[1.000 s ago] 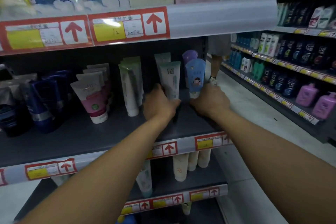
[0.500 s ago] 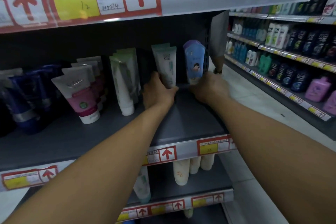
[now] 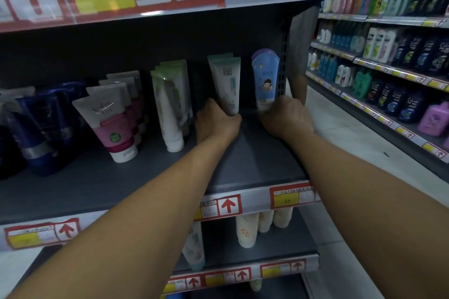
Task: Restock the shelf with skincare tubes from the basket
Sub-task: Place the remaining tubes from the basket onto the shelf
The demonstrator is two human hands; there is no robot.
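Item: two skincare tubes, both upright on their caps at the back right of the dark grey shelf [image 3: 255,167]. The pale green-and-white tube [image 3: 227,85] stands in front of a like one; the blue tube [image 3: 265,77], printed with a small cartoon figure, stands just beside the perforated end panel [image 3: 283,60], a purple-topped tube behind it.

Grip: the left hand [image 3: 216,124] is curled round the base of the green-and-white tube; the right hand [image 3: 286,116] is curled round the base of the blue tube. Fingertips hidden behind the tubes.

Step in hand, as judged: seating and squaring both tubes. Done well, each cap sits flat on the shelf, label faces outward, and the tube lines up with the one behind before the hand lets go. Tall and narrow-footed, they would likely tip if released while leaning.

Neighbours: a white-and-green row [image 3: 170,109], pink-banded tubes [image 3: 109,124], dark blue tubes [image 3: 38,133] to the left. Price strip [image 3: 228,205] on the shelf edge. Basket not in view.
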